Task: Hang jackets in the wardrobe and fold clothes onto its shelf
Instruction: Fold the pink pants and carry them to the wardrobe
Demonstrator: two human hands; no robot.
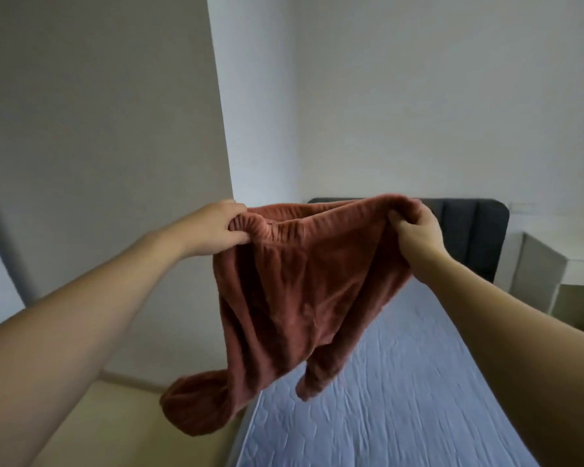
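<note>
- Two bare forearms reach in from the bottom corners and stretch forward over the near end of the bed [402, 382]
- The bed has a pale blue quilted cover that runs from the lower middle away toward the right
- A rust-brown fleece garment [300, 298], seemingly a pair of trousers with a gathered elastic waistband, hangs in the air above the left edge of the bed
- Its two legs dangle loose: the left one droops lowest, past the bed's edge and over the floor [122, 409], the right one ends over the blue cover
- The left hand [216, 227] is closed on the left end of the waistband, fingers curled over bunched fabric
- The right hand [415, 227] is clamped on the right end of the waistband, thumb in front, the cloth folded over its knuckles
- The waistband is drawn out between the two hands at about the same height
- Beyond the garment a dark grey padded headboard [469, 230] stands at the far end of the bed
- Just right of the headboard is a pale bedside cabinet [553, 264]
- Plain white walls close the room behind, with a projecting corner on the left
</note>
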